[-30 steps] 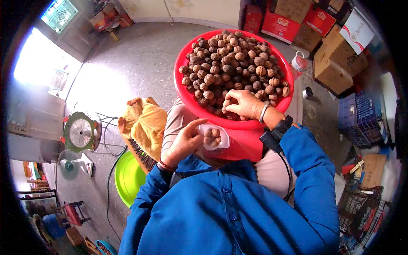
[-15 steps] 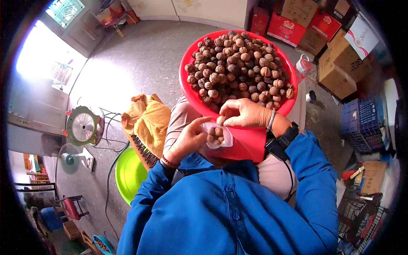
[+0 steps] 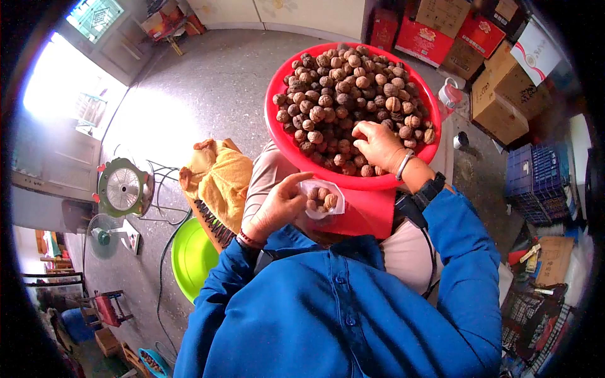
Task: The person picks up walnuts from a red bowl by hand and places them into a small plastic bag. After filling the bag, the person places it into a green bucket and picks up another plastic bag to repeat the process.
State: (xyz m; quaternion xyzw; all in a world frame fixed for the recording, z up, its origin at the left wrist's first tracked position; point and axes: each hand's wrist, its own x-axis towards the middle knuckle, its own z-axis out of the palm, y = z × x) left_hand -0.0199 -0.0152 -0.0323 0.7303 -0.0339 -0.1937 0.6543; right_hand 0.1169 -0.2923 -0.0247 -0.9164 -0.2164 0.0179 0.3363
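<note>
My left hand [image 3: 282,205] is closed on the rim of a small clear plastic bag [image 3: 340,200], its thumb and forefinger at the left edge. The bag's mouth faces up, and several walnuts [image 3: 322,198] show inside. My right hand [image 3: 381,146] is over the near right part of a big red basin [image 3: 275,129] heaped with walnuts [image 3: 353,82]. Its thumb and forefinger are bent and apart, with the tips among the nuts; no walnut is plainly seen in its grasp. The other fingertips are hidden.
A red surface [image 3: 362,217] lies below the basin, beside the bag. To the left are a yellow cloth [image 3: 224,179], a lime-green basin [image 3: 189,258], a fan [image 3: 123,188] and cables. Cardboard boxes [image 3: 501,104], a pink-lidded bottle [image 3: 450,94] and a blue crate [image 3: 535,183] stand right.
My right hand has left the bag and moved up and right to the walnuts in the basin. One more walnut appears in the bag. My left hand has stayed in place.
</note>
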